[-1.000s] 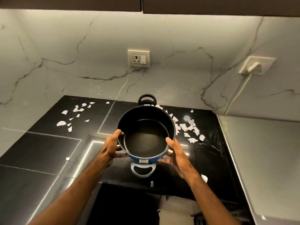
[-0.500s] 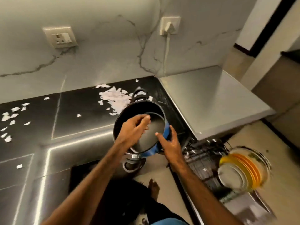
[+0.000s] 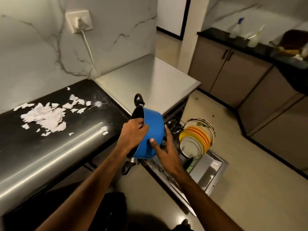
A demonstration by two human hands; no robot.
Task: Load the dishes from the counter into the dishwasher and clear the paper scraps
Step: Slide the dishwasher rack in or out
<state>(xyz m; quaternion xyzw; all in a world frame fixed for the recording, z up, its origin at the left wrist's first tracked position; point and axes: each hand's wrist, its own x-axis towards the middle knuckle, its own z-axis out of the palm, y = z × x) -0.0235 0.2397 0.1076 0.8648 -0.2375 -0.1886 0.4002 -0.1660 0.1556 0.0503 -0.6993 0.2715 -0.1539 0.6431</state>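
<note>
A long black counter point(image 3: 41, 155) fills the left of the view. To the right, at floor level, the dishwasher point(image 3: 210, 170) stands open with its lower rack pulled out. A row of yellow and white plates point(image 3: 195, 139) stands on edge in that rack.

I hold a blue pot point(image 3: 150, 129) in the air between the counter's end and the rack. It is tipped on its side, its dark mouth facing left and its base facing right. Its two black handles line up from far to near.

My left hand point(image 3: 133, 132) grips the pot's rim. My right hand point(image 3: 165, 150) lies spread flat against the wall and base. The rack is below and to the right, nearest my right hand, so the pot probably has to go down that way.

White paper scraps point(image 3: 45, 117) lie heaped on the counter, well apart from both hands.
</note>
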